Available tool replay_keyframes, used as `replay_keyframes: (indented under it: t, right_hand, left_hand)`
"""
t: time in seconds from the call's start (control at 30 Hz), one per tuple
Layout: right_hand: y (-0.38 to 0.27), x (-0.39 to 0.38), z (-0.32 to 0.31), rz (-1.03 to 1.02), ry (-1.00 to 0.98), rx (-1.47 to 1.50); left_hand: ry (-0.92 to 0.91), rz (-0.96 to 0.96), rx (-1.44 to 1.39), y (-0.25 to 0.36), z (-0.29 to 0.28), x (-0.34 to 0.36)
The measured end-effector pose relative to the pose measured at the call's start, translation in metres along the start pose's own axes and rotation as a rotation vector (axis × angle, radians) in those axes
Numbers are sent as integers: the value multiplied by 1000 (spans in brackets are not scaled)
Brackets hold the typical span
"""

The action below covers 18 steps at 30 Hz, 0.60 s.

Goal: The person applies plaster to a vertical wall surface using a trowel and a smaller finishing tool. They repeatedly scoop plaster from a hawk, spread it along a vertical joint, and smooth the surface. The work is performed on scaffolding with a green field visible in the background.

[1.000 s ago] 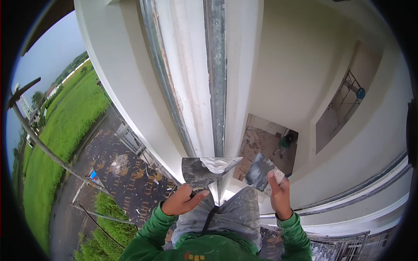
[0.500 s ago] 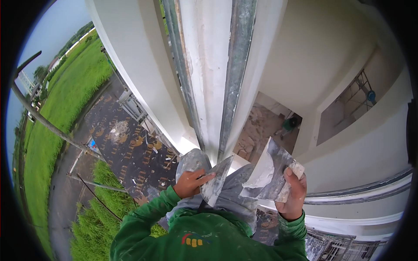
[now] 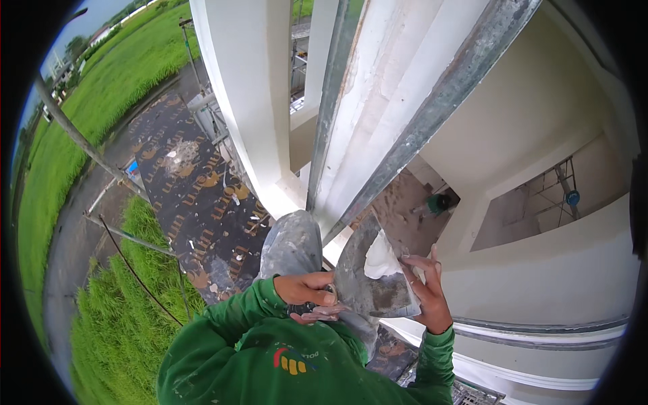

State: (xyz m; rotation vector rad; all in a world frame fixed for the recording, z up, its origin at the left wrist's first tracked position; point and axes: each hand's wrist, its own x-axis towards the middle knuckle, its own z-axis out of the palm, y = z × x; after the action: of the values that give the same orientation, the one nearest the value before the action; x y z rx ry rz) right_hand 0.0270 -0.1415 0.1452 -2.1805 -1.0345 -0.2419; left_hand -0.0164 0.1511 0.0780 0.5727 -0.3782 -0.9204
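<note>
My left hand (image 3: 307, 290) is closed at the near-left edge of a grey, plaster-smeared trowel blade (image 3: 352, 273), its thumb on top. My right hand (image 3: 430, 291) grips the right side of a flat metal plate (image 3: 395, 300), some fingers reaching past the edge. A lump of white putty (image 3: 383, 256) sits on the metal surfaces. Blade and plate overlap, and where one ends and the other begins is hard to make out. Both tools are over my lap, beside my grey-trousered knee (image 3: 293, 243).
A white column (image 3: 378, 88) edged with grey metal strips rises in front of me. Left lies a dark printed platform board (image 3: 196, 223) with plaster scraps, then metal poles (image 3: 88, 152) and grass. Far below right, a person in green (image 3: 435, 204) is inside a room.
The trowel in my left hand and the plate in my right, apart before, have come together. My right hand moved left and nearer; my view has swung to the right.
</note>
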Motion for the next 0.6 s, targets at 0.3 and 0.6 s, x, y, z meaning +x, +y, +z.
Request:
replay_keyframes:
  t: [0.3, 0.6]
  right_hand:
    - [4, -38, 69, 403, 479, 175]
    - [37, -22, 75, 661, 317, 149]
  left_hand:
    - [-211, 53, 35, -24, -8, 32]
    - [-135, 106, 3, -20, -2, 14]
